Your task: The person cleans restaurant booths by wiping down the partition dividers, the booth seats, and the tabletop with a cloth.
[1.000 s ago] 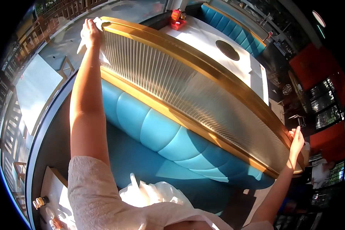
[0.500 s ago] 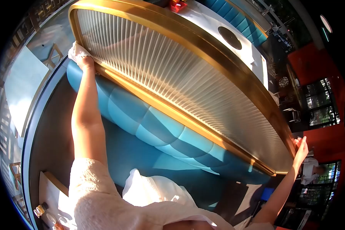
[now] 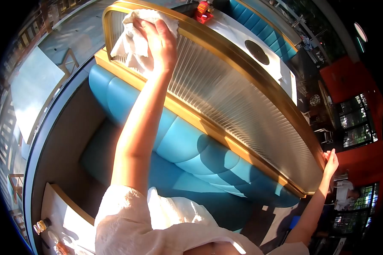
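My left hand (image 3: 159, 44) presses a crumpled white cloth (image 3: 130, 44) against the upper left part of a ribbed glass panel (image 3: 225, 89). Its fingers are bent over the cloth, which also overlaps the gold frame (image 3: 242, 53) along the panel's curved top. At the panel's far right end, my right hand (image 3: 331, 161) grips the edge of that frame, some fingertips hidden behind it. Below the panel runs the padded blue back of a bench seat (image 3: 183, 136), with my left forearm passing in front of it.
Behind the partition stands a white table (image 3: 230, 27) with a red caddy (image 3: 204, 17) and a dark round disc (image 3: 256, 52). Another table (image 3: 68, 212), holding small items, is at lower left. A window ledge (image 3: 42, 123) borders the left side. A person in white (image 3: 344, 193) is at far right.
My left hand has moved with the cloth from the panel's lower left corner up and right onto the glass and top frame. My right hand stays at the right end.
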Demonstrator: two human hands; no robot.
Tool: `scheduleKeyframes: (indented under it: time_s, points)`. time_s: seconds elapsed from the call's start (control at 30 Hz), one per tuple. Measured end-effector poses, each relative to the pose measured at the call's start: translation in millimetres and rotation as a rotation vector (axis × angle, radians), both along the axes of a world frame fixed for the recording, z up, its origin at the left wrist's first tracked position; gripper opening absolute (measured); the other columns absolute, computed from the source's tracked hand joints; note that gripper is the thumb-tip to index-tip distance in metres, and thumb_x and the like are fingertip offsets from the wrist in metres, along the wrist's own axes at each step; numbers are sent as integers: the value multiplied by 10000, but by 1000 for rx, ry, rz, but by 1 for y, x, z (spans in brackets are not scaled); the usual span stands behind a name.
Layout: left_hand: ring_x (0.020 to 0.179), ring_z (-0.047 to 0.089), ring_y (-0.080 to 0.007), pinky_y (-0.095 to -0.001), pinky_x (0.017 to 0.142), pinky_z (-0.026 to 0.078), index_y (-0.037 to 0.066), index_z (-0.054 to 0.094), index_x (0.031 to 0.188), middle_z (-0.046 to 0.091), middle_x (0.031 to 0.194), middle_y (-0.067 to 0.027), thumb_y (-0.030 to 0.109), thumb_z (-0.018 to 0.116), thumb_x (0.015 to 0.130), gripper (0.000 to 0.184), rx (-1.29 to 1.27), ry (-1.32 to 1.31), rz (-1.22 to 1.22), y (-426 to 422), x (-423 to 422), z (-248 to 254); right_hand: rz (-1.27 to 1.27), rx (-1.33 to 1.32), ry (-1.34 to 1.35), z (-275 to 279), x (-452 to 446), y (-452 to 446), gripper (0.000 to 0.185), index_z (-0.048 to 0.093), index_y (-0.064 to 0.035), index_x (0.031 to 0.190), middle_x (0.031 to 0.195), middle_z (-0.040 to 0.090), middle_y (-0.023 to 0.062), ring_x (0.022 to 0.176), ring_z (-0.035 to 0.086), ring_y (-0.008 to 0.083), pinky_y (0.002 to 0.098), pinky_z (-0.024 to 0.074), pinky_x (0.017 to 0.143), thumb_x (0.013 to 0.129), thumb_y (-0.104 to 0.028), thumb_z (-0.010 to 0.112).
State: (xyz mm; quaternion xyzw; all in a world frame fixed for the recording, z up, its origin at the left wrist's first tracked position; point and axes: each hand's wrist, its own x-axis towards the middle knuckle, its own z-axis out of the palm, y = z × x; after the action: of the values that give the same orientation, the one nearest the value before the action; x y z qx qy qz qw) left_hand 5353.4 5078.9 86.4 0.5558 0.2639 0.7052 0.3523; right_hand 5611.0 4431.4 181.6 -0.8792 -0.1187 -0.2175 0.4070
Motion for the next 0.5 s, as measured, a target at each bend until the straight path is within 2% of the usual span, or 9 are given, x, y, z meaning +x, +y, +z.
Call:
scheduleKeyframes:
  time_s: [0.03,0.13,0.17,0.2,0.27,0.33,0.4,0.5]
  points:
    - [1374,76,-403,-441,1121,19,-82,142,1401,107,1467,-290,521,247,946,762,6,15,96,12,2,-3,0,-5,7,1,-2,2,427,648,40,895,788,656,80,708,628,130,239,488,684,918,-372,539]
    - [1368,120,-375,-493,1102,45,-24,230,1403,200,1485,-170,515,215,953,703,-104,128,216,76,6,-39,-17,-27,22,4,-10,9,440,645,48,908,794,655,86,721,630,135,247,497,683,918,-378,536]
    - [1359,144,-373,-494,1100,49,7,242,1409,218,1481,-159,512,227,952,682,-144,123,255,94,0,-46,-6,21,52,1,-4,3,455,643,52,921,806,656,95,736,630,138,250,494,696,919,-390,530]
    - [1337,200,-380,-498,1091,108,20,256,1406,229,1470,-178,489,250,954,651,-125,213,282,124,-7,-72,-10,19,60,2,-6,6,455,643,52,921,806,656,95,736,630,138,250,494,696,919,-390,530]
    - [1297,275,-392,-507,1067,187,15,267,1397,228,1461,-207,424,280,958,601,-180,322,288,129,-25,-101,-28,-83,10,6,-16,17,467,643,52,936,811,657,97,748,628,137,251,487,705,913,-402,535]
    - [1255,326,-414,-520,1041,237,1,270,1389,220,1454,-238,350,286,960,554,-222,396,355,135,-20,-160,-15,-83,10,5,-13,17,456,649,33,941,823,657,90,742,620,127,243,479,697,901,-411,554]
    - [1264,312,-429,-523,1044,232,-20,242,1396,216,1451,-251,306,289,953,552,-284,495,394,90,-6,-183,-16,-62,36,2,-9,14,443,650,27,916,805,652,79,722,611,119,238,478,685,899,-407,560]
    - [1327,208,-446,-505,1096,156,-44,157,1417,167,1463,-268,307,316,931,620,-280,480,224,-36,18,-160,13,-60,-21,-2,-8,16,420,648,8,861,746,641,48,711,598,105,231,468,663,905,-399,554]
